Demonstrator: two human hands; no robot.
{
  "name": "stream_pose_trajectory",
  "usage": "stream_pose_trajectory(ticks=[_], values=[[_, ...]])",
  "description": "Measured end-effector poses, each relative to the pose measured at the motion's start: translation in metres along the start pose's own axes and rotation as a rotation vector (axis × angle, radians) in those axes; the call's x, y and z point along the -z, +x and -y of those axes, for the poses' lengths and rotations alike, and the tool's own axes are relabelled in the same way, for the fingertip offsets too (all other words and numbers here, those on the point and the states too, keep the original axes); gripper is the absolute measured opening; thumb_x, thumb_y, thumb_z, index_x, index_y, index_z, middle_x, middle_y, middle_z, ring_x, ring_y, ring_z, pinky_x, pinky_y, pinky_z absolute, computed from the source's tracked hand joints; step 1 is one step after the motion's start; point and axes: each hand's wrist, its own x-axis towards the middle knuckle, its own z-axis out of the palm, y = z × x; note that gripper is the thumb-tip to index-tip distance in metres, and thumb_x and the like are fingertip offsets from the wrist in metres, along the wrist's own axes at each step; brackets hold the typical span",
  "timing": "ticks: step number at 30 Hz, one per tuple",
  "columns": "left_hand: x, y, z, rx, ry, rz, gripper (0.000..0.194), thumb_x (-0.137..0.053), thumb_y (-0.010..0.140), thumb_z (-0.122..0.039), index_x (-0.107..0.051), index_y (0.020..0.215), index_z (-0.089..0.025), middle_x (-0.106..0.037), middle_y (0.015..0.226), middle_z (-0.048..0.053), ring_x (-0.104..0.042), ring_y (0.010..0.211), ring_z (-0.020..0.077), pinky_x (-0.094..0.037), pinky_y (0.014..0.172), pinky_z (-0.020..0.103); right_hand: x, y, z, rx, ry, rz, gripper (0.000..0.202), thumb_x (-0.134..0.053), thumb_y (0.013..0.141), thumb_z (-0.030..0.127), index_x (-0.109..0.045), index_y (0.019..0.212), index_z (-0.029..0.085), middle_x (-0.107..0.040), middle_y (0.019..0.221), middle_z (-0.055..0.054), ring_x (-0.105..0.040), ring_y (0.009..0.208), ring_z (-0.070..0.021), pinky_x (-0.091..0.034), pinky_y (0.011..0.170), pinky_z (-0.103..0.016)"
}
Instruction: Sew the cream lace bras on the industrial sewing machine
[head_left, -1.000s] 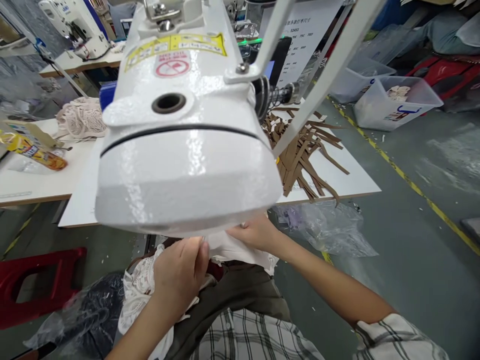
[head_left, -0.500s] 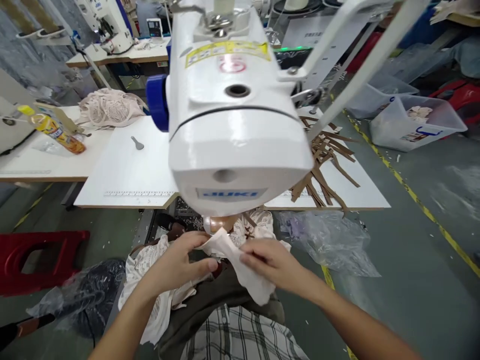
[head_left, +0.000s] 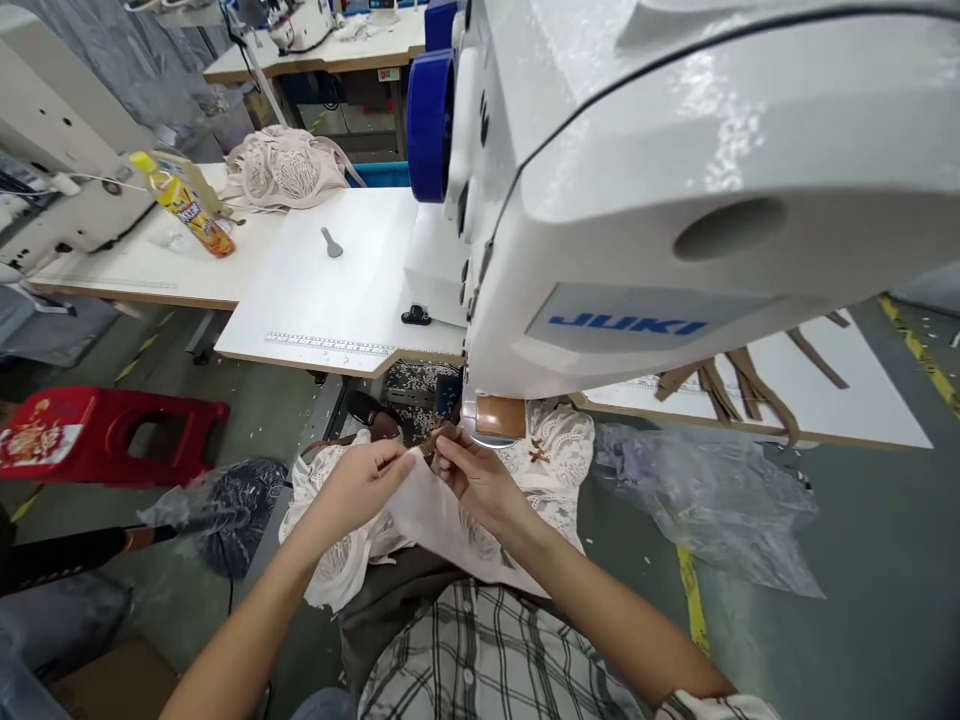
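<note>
My left hand (head_left: 356, 490) is closed in a pinch on the upper corner of a pale fabric piece (head_left: 424, 505), which hangs down toward my lap. Close by on the right, my right hand (head_left: 484, 488) has its fingertips pinched on a short brown strip (head_left: 430, 443) at the fabric's top edge. Both hands are just below the head of a white sewing machine (head_left: 600, 250). A pale lace garment (head_left: 562, 440) with a small brown bow lies behind my right hand. More lace garment (head_left: 330, 575) drapes under my left forearm.
Brown strips (head_left: 750, 385) lie on the white table at right, with clear plastic (head_left: 720, 510) below it. On the left table are a grey flat tool (head_left: 331, 243), a drink bottle (head_left: 187, 210) and a garment pile (head_left: 289, 165). A red stool (head_left: 112, 435) stands at left.
My view has moved closer and turned left. My hands have come together at the fabric's top edge, and my left fingers, spread before, now pinch it. A brown strip shows between them.
</note>
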Motion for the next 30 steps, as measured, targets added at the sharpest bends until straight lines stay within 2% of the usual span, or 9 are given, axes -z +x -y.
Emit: stream_pose_trajectory(ticks=[2, 3, 7, 9, 14, 18, 22, 26, 30], values=[[-0.020, 0.005, 0.014, 0.052, -0.004, -0.222, 0.025, -0.054, 0.089, -0.043, -0.062, 0.087, -0.020, -0.061, 0.085, 0.005, -0.056, 0.081, 0.0205, -0.042, 0.067, 0.028, 0.003, 0.000, -0.010, 0.072, -0.058, -0.082, 0.030, -0.058, 0.090, 0.048, -0.062, 0.091, 0.019, -0.059, 0.075, -0.001, -0.057, 0.068, -0.0148, -0.050, 0.068, -0.029], [-0.032, 0.008, 0.019, 0.075, -0.054, -0.269, 0.026, -0.055, 0.088, -0.044, -0.062, 0.087, -0.019, -0.061, 0.085, 0.005, -0.057, 0.081, 0.0208, -0.043, 0.068, 0.029, 0.005, -0.002, -0.013, 0.107, -0.104, -0.097, 0.027, -0.058, 0.090, 0.046, -0.062, 0.090, 0.019, -0.061, 0.077, -0.002, -0.058, 0.071, -0.0156, -0.051, 0.071, -0.031], [-0.074, 0.017, 0.028, 0.076, -0.283, -0.104, 0.042, -0.045, 0.092, -0.052, -0.063, 0.079, -0.016, -0.061, 0.070, 0.003, -0.057, 0.067, 0.0171, -0.044, 0.061, 0.026, 0.020, -0.013, -0.024, 0.259, -0.370, -0.071, 0.015, -0.065, 0.085, 0.036, -0.066, 0.085, 0.021, -0.066, 0.085, -0.005, -0.060, 0.084, -0.0212, -0.048, 0.081, -0.036], [-0.083, 0.018, 0.025, 0.055, -0.298, -0.108, 0.044, -0.039, 0.095, -0.050, -0.062, 0.080, -0.016, -0.061, 0.071, 0.002, -0.056, 0.067, 0.0162, -0.043, 0.061, 0.025, 0.029, -0.020, -0.025, 0.307, -0.496, -0.007, 0.012, -0.065, 0.084, 0.033, -0.067, 0.084, 0.022, -0.068, 0.090, -0.006, -0.061, 0.090, -0.0234, -0.047, 0.083, -0.038], [-0.076, 0.010, 0.006, -0.013, -0.200, -0.137, 0.035, -0.043, 0.097, -0.039, -0.060, 0.074, -0.019, -0.055, 0.068, 0.000, -0.048, 0.066, 0.0154, -0.034, 0.064, 0.027, 0.050, -0.028, -0.006, 0.470, -0.856, 0.005, 0.018, -0.054, 0.094, 0.033, -0.067, 0.101, 0.022, -0.068, 0.081, -0.006, -0.063, 0.074, -0.0189, -0.051, 0.070, -0.032], [-0.071, 0.003, -0.009, -0.043, -0.174, -0.104, 0.028, -0.044, 0.097, -0.035, -0.065, 0.086, -0.020, -0.063, 0.076, 0.002, -0.055, 0.073, 0.0173, -0.037, 0.068, 0.028, 0.053, -0.022, 0.010, 0.527, -0.950, 0.006, 0.029, -0.052, 0.096, 0.036, -0.066, 0.118, 0.023, -0.070, 0.100, -0.009, -0.066, 0.081, -0.0202, -0.054, 0.075, -0.034], [-0.078, 0.004, -0.016, 0.031, -0.352, -0.080, 0.030, -0.041, 0.099, -0.037, -0.065, 0.096, -0.019, -0.068, 0.086, 0.004, -0.061, 0.078, 0.0181, -0.044, 0.071, 0.026, 0.050, -0.018, 0.011, 0.528, -0.894, -0.056, 0.024, -0.053, 0.096, 0.034, -0.071, 0.107, 0.023, -0.071, 0.098, -0.008, -0.067, 0.080, -0.0191, -0.055, 0.073, -0.031], [-0.088, 0.010, -0.022, 0.043, -0.343, -0.136, 0.031, -0.041, 0.098, -0.039, -0.061, 0.087, -0.018, -0.061, 0.073, 0.001, -0.056, 0.069, 0.0162, -0.042, 0.065, 0.025, 0.049, -0.024, 0.004, 0.679, -0.866, -0.126, 0.019, -0.054, 0.095, 0.027, -0.073, 0.096, 0.024, -0.073, 0.095, -0.006, -0.068, 0.087, -0.0183, -0.054, 0.078, -0.030], [-0.089, 0.021, -0.025, 0.032, -0.228, -0.216, 0.035, -0.047, 0.094, -0.048, -0.056, 0.076, -0.019, -0.052, 0.062, -0.002, -0.049, 0.061, 0.0155, -0.038, 0.058, 0.025, 0.077, -0.014, 0.013, 0.718, -1.160, 0.077, 0.018, -0.055, 0.093, 0.028, -0.072, 0.094, 0.027, -0.074, 0.099, -0.002, -0.067, 0.095, -0.0160, -0.053, 0.084, -0.027]])
